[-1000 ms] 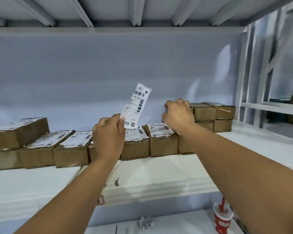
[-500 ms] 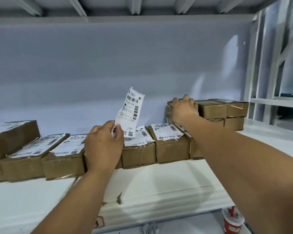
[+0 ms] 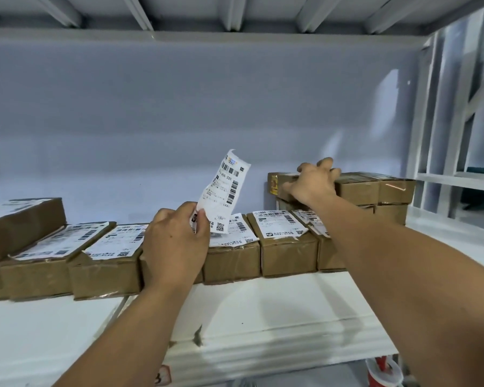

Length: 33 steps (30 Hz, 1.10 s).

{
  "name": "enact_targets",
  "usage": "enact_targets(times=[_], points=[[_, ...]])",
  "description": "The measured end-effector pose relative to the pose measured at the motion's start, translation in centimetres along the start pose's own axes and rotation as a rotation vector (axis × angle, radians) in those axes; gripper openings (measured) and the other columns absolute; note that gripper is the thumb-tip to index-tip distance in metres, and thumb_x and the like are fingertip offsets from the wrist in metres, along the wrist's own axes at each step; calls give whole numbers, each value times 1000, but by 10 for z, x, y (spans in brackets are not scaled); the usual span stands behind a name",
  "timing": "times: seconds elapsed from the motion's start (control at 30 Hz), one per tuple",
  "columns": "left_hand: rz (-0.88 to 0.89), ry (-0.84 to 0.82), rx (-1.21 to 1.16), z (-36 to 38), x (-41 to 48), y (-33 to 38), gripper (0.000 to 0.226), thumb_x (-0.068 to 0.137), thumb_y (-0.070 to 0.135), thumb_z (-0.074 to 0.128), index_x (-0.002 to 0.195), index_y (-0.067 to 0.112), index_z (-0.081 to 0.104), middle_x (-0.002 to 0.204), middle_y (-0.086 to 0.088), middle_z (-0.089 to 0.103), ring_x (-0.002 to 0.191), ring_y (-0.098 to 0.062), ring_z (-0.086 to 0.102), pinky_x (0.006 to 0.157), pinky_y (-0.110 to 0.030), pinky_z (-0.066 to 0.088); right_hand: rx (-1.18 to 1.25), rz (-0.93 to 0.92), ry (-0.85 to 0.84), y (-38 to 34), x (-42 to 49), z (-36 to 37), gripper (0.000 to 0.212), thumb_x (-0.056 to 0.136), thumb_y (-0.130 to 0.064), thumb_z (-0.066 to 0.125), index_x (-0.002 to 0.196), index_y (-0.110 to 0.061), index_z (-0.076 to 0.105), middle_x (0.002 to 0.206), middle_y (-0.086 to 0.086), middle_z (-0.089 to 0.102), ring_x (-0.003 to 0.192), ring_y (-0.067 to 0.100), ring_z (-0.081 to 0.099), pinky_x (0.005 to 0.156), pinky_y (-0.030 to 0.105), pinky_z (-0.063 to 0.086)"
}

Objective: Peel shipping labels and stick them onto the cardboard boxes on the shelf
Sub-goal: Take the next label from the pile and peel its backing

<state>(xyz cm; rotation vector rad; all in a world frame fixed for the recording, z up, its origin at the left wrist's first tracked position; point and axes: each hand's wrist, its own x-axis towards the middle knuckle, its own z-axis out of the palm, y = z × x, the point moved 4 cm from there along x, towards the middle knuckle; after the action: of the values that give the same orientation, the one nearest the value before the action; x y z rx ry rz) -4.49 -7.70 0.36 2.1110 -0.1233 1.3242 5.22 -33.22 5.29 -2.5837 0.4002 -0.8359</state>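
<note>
A strip of white shelf point(image 3: 263, 311) runs between the box row point(image 3: 288, 252) and the front edge; a wide gap separates the row from the beams point(image 3: 232, 12) overhead. The left hand point(image 3: 176, 244) pinches the label point(image 3: 224, 191) by its lower edge, upright above the row. The right hand point(image 3: 313, 182), apart from the left hand and right of the label, grips the top box point(image 3: 278, 183) of the stack point(image 3: 389, 196).

Brown cardboard boxes point(image 3: 288, 247), white barcoded label point(image 3: 224, 191), white shelf point(image 3: 277, 311).
</note>
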Motion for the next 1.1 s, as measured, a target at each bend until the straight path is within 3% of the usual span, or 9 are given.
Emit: enact_targets(times=[0.1,0.23,0.33,0.57,0.67,0.77,0.83,0.97,1.1], points=[[-34,-16,13,-1,0,-2,22,90,28,53,99,17,69,81,-10,57,86,-29,54,66,-34,40,25,90,-116,2,-2,4,58,80,-50,60,129,-21,49,136,16,31,124,38,30,96,39,35],[-11,1,-15,-4,-2,-1,18,90,25,56,95,14,69,78,-12,58,82,-31,55,63,-33,38,49,24,-73,-10,-9,6,38,79,-41,58,110,-19,61,115,12,57,111,33,46,79,36,32],[-97,43,-78,-13,3,-4,17,91,24,54,91,14,68,77,-10,57,74,-28,51,59,-30,29,149,-12,20,-26,-23,-9,33,79,-42,60,99,-17,65,109,8,61,106,29,49,91,36,35],[-497,189,-529,-44,15,-32,22,93,17,53,76,5,58,69,11,58,58,-10,49,44,-12,31,429,-237,-8,-98,-109,-27,53,82,-48,63,129,-23,57,127,3,39,121,26,30,99,25,30],[-592,154,-732,-63,16,-44,17,93,15,54,79,21,62,80,11,65,65,-7,59,60,-15,48,491,-312,-68,-132,-139,-22,55,82,-50,64,130,-24,56,121,-1,35,121,22,27,90,19,24],[-659,122,-845,-85,18,-63,11,94,11,55,90,15,65,95,-1,69,79,-12,64,74,-25,52,501,-356,-97,-165,-162,-16,54,82,-53,63,128,-26,57,118,-2,35,118,22,28,87,17,22],[-671,117,-897,-100,18,-76,11,94,9,54,96,10,65,100,-6,68,83,-18,65,72,-24,54,503,-360,-104,-184,-175,-10,54,81,-54,63,128,-28,58,120,-2,36,117,22,28,85,18,24],[-674,215,-862,-130,15,-101,15,94,7,53,85,12,64,91,-4,67,66,-11,61,54,-12,49,505,-357,-123,-216,-198,4,55,80,-57,64,127,-30,57,122,-3,36,119,22,27,84,25,33],[-687,318,-834,-154,12,-129,16,93,8,55,109,6,58,102,-3,65,70,-6,62,54,-12,50,468,-351,-106,-246,-217,16,52,79,-60,63,123,-34,59,122,-5,37,120,21,27,75,28,40]])
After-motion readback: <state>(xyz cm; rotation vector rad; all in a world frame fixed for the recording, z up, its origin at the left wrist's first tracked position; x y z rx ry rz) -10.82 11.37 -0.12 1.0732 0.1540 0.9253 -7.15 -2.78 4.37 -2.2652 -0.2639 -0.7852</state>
